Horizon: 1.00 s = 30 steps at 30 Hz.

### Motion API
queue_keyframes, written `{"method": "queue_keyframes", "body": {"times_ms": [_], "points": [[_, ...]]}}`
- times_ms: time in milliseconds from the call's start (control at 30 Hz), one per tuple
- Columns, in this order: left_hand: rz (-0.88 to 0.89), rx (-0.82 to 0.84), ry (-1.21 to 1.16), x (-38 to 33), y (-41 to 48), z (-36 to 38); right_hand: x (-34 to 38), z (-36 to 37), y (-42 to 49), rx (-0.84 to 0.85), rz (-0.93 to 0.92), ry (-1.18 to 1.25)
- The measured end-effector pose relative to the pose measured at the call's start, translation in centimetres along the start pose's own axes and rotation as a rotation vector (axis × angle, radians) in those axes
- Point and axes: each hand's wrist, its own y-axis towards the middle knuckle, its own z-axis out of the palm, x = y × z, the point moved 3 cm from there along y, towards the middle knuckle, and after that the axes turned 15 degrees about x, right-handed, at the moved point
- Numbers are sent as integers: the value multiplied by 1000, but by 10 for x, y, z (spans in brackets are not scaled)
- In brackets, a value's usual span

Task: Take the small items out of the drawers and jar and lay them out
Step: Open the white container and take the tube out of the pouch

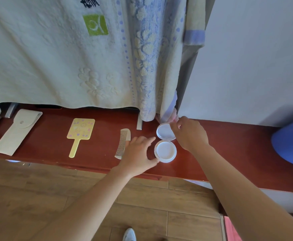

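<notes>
Camera: one, worn on the head.
Faces: forward and down.
Nearness: close; left hand (pixel 138 153) and right hand (pixel 189 134) reach the worktop (pixel 98 145).
Bottom: floor (pixel 38 197).

- The glossy reddish-brown wooden table (pixel 98 145) is one plain colour.
- The flat cream fabric pouch (pixel 15 133) is plain, flap and snap in the same shade.
- The pale yellow rectangular hand mirror (pixel 80 131) carries faint flower shapes with pink and lilac dots.
- The small silvery-white comb (pixel 123 143) is unpatterned.
- The round white plastic compact (pixel 165 151) is white inside and out.
- The cream textured hanging cloth (pixel 38 58) has raised flowers, a lime-green square (pixel 95 24) and a black mark.
- The blue-and-cream flowered towel (pixel 145 58) has rows of blue dots.
- The rounded bright blue object (pixel 292 141) shows a yellow spot.
- The light brown wood-plank floor (pixel 38 197) is grained.
- The wall (pixel 255 58) is pale grey-white.
</notes>
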Motion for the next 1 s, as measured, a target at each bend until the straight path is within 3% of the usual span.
{"method": "queue_keyframes", "body": {"times_ms": [267,433,700,1000], "points": [[-132,-244,358,7,-29,-78,17,-12,-57,-51,-58,-274],[-155,-300,364,6,-41,-103,29,-12,-74,-12,-24,-336],[-160,-268,307,21,-73,-114,49,-12,-87,14,-29,-238],[-245,-281,309,74,-129,-145,127,-3,-100,-29,-106,-209]]}}
